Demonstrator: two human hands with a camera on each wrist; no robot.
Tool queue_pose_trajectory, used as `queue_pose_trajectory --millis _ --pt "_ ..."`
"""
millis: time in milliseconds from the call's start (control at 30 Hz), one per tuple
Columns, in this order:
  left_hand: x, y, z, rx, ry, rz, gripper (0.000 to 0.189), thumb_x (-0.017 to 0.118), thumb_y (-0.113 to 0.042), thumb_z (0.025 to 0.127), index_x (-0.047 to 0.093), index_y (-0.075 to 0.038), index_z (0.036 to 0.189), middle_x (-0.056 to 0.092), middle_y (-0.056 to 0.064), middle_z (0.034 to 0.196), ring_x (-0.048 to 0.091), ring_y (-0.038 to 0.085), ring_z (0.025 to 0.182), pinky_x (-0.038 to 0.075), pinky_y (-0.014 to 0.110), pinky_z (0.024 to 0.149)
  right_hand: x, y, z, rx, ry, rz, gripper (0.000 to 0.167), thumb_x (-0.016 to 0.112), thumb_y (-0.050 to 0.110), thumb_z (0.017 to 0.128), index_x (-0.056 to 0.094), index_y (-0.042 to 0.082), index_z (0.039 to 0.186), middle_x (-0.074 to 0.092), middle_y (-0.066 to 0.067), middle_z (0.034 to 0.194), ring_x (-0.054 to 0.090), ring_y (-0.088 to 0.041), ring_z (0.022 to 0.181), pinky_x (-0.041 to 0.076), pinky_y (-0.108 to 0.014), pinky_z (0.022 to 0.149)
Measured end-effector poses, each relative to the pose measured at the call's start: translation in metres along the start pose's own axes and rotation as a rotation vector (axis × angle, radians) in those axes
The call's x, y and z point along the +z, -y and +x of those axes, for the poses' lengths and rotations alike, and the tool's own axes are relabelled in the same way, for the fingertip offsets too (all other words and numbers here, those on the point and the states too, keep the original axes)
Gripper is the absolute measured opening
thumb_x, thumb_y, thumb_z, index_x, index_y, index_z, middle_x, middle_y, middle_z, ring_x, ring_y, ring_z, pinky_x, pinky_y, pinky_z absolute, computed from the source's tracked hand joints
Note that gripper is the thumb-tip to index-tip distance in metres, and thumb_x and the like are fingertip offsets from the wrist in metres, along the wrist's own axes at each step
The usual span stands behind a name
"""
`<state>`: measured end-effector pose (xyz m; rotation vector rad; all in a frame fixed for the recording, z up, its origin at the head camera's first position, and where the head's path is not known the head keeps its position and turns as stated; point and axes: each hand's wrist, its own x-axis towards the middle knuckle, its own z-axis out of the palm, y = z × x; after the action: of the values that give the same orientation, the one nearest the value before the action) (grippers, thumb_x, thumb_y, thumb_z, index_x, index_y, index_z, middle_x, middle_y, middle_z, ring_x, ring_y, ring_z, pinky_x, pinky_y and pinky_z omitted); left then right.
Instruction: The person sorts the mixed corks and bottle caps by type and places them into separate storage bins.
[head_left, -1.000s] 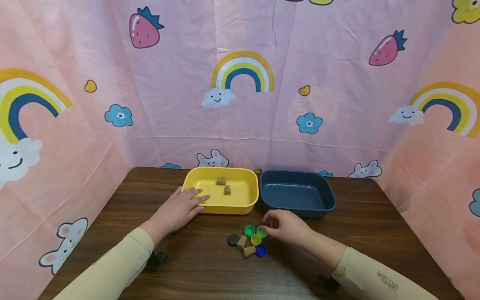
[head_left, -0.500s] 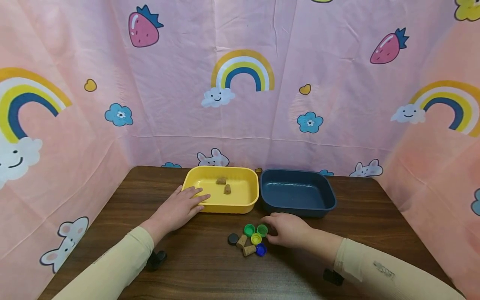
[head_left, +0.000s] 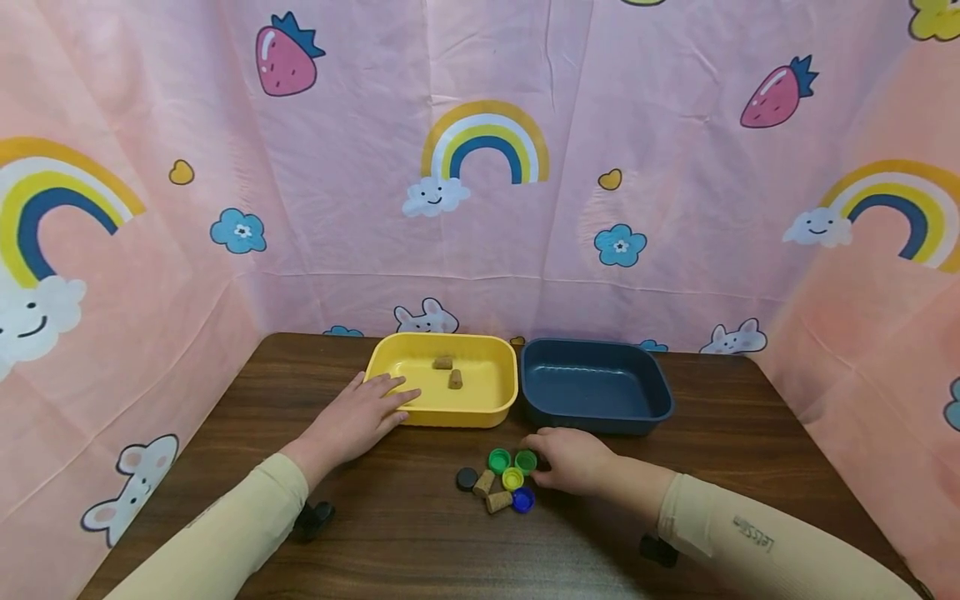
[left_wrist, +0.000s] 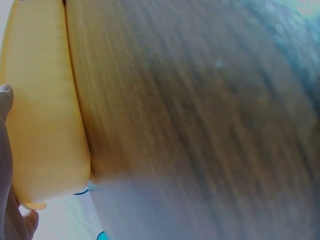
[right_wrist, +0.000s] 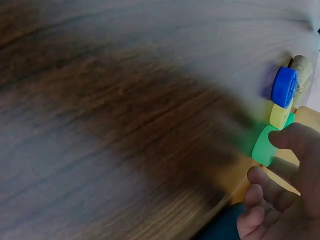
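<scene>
My left hand (head_left: 358, 419) rests with spread, straight fingers on the near left rim of a yellow plastic bin (head_left: 442, 417). Inside that bin lie two corks (head_left: 455, 379). With thumb and index finger, my right hand (head_left: 573, 461) pinches a light green bottle cap (right_wrist: 264, 146) at the right of a small cluster; its other fingers are loosely curled. Touching or close by are another green bottle cap (head_left: 498, 461), a yellow bottle cap (head_left: 513, 479), a blue bottle cap (head_left: 523, 500), a black bottle cap (head_left: 467, 478) and two more corks (head_left: 498, 502).
A dark blue bin (head_left: 596, 425) stands right of the yellow one, behind my right hand, with nothing seen inside. Both are at the back of the brown wooden table (head_left: 420, 550). A pink patterned cloth (head_left: 495, 242) hangs round the back and sides.
My right hand has come slightly down and closed its thumb and index finger about the light green bottle cap, which shifted a little right. The left hand has stayed on the yellow bin.
</scene>
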<state>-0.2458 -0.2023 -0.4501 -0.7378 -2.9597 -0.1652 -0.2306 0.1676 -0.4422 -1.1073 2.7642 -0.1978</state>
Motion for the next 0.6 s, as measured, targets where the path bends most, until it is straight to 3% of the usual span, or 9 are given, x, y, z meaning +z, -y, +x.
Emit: queue_pose_trajectory --millis 267,600 --pt "0.000 -0.001 -0.001 0.004 -0.009 -0.006 0.047 0.048 -0.045 0.104 0.048 -0.032 0.149 0.047 0.007 0.151 0.036 0.030 0.143 0.015 0.059 0.119 0.003 -0.004 -0.002 0.013 -0.017 0.005 0.030 0.074 0.030 0.088 0.068 0.018 0.115 0.055 0.011 0.087 0.048 -0.005 0.071 0.048 -0.025 0.065" --pt "0.000 -0.001 -0.001 0.005 -0.005 -0.009 0.047 0.048 -0.046 0.104 0.048 -0.032 0.148 0.046 0.007 0.151 0.035 0.031 0.143 0.016 0.059 0.119 -0.007 -0.003 -0.011 0.016 -0.062 0.015 0.027 0.075 0.031 0.087 0.069 0.019 0.110 0.060 0.008 0.091 0.050 -0.006 0.074 0.051 -0.027 0.070"
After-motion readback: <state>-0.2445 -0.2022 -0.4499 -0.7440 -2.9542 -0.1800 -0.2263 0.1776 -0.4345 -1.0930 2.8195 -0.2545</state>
